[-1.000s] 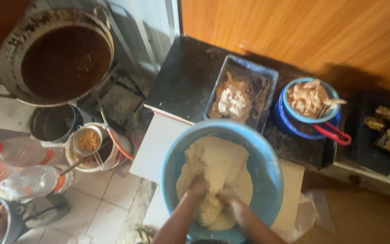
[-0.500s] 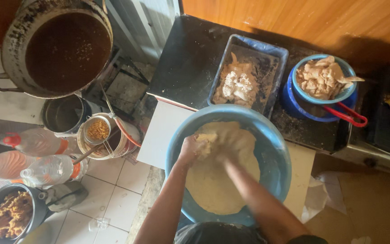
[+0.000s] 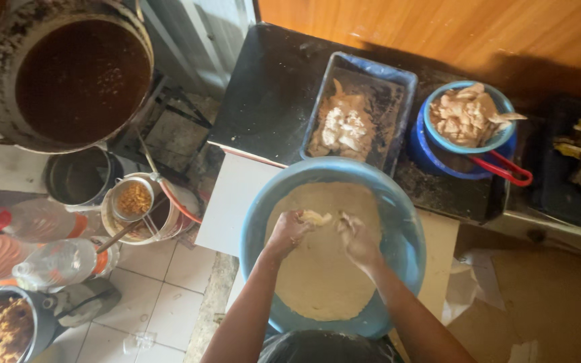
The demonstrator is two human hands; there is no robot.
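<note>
Low in the frame's centre, the left hand (image 3: pixel 289 232) and right hand (image 3: pixel 360 240), fingers curled, pinch one dough lump (image 3: pixel 317 217) over the dough-filled blue basin (image 3: pixel 398 222), bottom rim hidden; three bottles (image 3: pixel 48 262), blurred, lie lower left.

Dark pot (image 3: pixel 75 74), tray (image 3: pixel 361 111), bottles (image 3: pixel 48 262)

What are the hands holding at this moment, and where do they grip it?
Both hands, left and right, pinch a small lump of dough between the fingertips, one at each end, above the dough mass in the large blue bowl.
</note>
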